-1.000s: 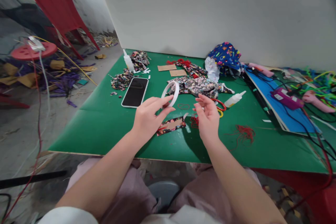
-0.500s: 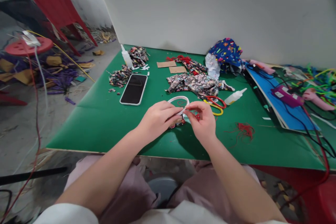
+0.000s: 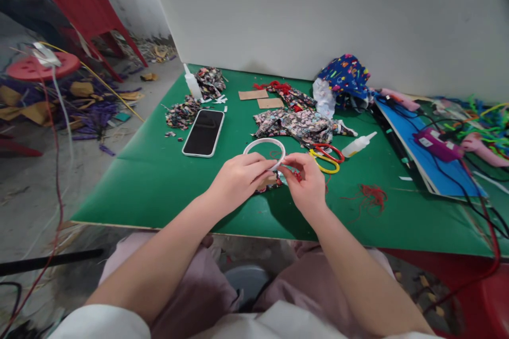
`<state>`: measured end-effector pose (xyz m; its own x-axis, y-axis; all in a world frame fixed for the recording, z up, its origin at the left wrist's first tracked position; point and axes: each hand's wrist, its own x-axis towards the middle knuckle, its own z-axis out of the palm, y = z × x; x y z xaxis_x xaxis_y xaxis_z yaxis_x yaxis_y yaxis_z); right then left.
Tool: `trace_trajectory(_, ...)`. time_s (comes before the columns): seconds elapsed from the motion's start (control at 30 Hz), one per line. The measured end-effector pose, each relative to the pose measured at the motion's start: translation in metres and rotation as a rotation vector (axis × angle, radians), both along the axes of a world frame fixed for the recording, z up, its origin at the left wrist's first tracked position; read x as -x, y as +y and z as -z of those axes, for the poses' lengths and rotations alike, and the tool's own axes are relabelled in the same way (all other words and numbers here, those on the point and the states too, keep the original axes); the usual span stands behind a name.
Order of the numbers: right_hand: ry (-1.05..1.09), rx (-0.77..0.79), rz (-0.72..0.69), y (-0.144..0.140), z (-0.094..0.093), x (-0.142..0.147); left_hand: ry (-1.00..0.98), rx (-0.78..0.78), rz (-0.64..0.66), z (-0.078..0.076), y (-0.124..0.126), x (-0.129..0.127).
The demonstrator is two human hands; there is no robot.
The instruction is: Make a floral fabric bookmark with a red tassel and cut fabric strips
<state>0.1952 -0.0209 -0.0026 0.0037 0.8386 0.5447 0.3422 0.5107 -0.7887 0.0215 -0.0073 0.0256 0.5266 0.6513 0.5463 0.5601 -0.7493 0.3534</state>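
Observation:
A thin white ring, looking like a roll of tape (image 3: 264,141), is held above the green table between my two hands. The fingers of my left hand (image 3: 238,177) pinch its near edge from the left. On its right side, my right hand (image 3: 305,180) grips the rim with thumb and fingertips. Beneath the hands lies a small floral fabric piece (image 3: 271,186), partly covered by them, with some red thread close by. Scissors (image 3: 326,158) with red and yellow handles rest just beyond my right hand.
A phone (image 3: 203,133) lies left, near floral scraps (image 3: 181,114) and a glue bottle (image 3: 192,85). Floral cloth (image 3: 296,124) and brown cards (image 3: 253,95) are behind. On the right are another bottle (image 3: 358,145), red threads (image 3: 374,197), a blue folder (image 3: 429,148) and cables.
The white ring has shifted slightly left and tilted, so more of its round opening shows. Both hands stay in nearly the same place, still gripping it.

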Motion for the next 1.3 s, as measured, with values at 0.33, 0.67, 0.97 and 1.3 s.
trace_trajectory(0.33, 0.001, 0.015, 0.002, -0.001, 0.0003, 0.0015, -0.006, 0.02, 0.014, 0.0008, 0.0001, 0.0001)
trace_trajectory(0.67, 0.024, 0.006, 0.039, 0.0, -0.001, 0.0029, 0.004, 0.034, 0.025, -0.0069, -0.0019, -0.0029)
trace_trajectory(0.97, 0.075, 0.052, 0.057, 0.0, 0.0026, 0.0032, 0.005, 0.079, 0.018, -0.0049, -0.0044, -0.0036)
trace_trajectory(1.3, 0.036, 0.056, 0.029, 0.0022, 0.0019, 0.0023, 0.012, 0.02, -0.011, -0.0032, -0.0018, -0.0032)
